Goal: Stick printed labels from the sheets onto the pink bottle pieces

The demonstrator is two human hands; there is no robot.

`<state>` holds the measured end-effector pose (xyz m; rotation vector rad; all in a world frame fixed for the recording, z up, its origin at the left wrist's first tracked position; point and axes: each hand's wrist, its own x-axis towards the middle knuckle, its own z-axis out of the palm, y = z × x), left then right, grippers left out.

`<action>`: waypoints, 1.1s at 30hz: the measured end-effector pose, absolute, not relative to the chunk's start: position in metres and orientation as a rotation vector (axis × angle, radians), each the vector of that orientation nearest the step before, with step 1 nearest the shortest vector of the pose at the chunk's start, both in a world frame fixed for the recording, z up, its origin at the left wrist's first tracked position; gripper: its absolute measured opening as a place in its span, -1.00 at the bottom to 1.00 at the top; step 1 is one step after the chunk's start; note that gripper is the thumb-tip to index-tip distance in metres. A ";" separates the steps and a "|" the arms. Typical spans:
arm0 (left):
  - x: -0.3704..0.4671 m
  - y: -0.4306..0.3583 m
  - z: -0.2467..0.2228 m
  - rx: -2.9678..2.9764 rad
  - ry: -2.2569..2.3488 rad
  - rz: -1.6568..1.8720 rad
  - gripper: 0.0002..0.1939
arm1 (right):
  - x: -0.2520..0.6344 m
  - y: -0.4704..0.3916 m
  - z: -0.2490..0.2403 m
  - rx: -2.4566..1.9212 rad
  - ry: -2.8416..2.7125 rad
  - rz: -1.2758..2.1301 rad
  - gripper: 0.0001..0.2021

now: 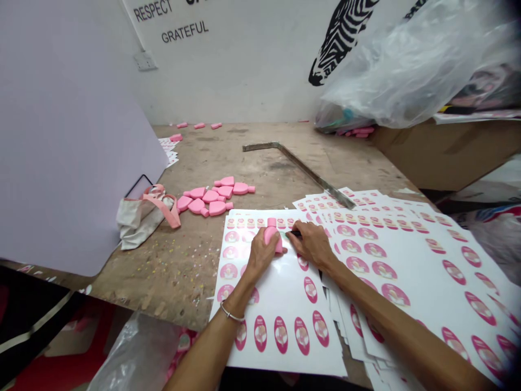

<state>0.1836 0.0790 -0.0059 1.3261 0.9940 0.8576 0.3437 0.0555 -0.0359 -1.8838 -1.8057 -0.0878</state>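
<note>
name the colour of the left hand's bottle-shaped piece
Pink: the bottle-shaped piece in the left hand, in the head view.

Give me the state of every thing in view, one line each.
Left hand: closed on the pink bottle
Right hand: pinching a thin dark object
Pink bottle: held, neck end clear of the hand
Sticker sheet: flat, middle blank
Other sheets: overlapping in a loose pile
Other pink bottles: lying in a cluster
Metal bar: bent, one end on the other sheets
Cloth bag: slumped

left hand curled in grip; right hand near it, fingers bent; forearms stretched forward
</note>
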 end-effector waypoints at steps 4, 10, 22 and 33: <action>0.184 0.079 -0.006 1.320 0.997 0.866 -0.63 | 0.346 0.052 -0.034 -1.817 -1.880 -0.151 -0.81; 0.184 0.079 -0.007 1.312 0.988 0.857 -0.62 | 0.350 0.056 -0.035 -1.840 -1.872 -0.162 -0.82; 0.182 0.079 -0.007 1.312 0.968 0.865 -0.57 | 0.353 0.060 -0.038 -1.752 -1.907 -0.181 -0.80; 0.183 0.079 -0.007 1.317 0.978 0.862 -0.60 | 0.361 0.069 -0.035 -1.688 -1.994 -0.090 -0.78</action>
